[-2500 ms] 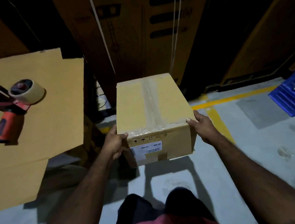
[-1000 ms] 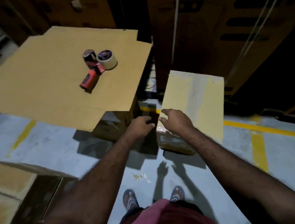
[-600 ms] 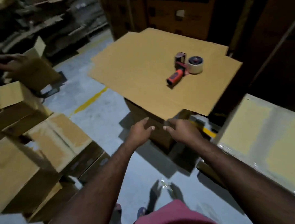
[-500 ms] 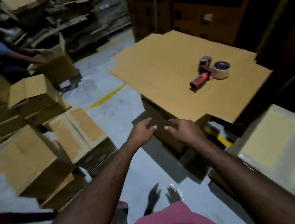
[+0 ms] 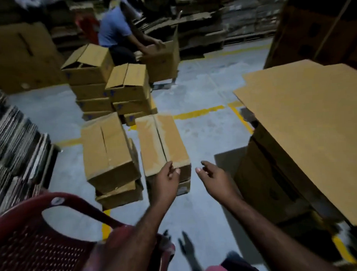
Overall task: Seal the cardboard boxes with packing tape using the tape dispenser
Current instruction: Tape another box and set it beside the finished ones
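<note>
Leaning past red chair (image 5: pixel 34 233) at near left. Reaching forward with left hand (image 5: pixel 167 176) and right hand (image 5: pixel 212 177), both loosely spread, gripping nothing. Hovering with left over near end of unsealed box (image 5: pixel 161 140) on floor, contact unclear; probably going for it, top seam lying untaped. Noting cardboard-topped worktop (image 5: pixel 305 119) at right, likely serving for taping. Not seeing tape dispenser. Noting stacked boxes (image 5: pixel 128 82) farther off, likely waiting for tape; second person (image 5: pixel 115 31) beyond, handling another.
</note>
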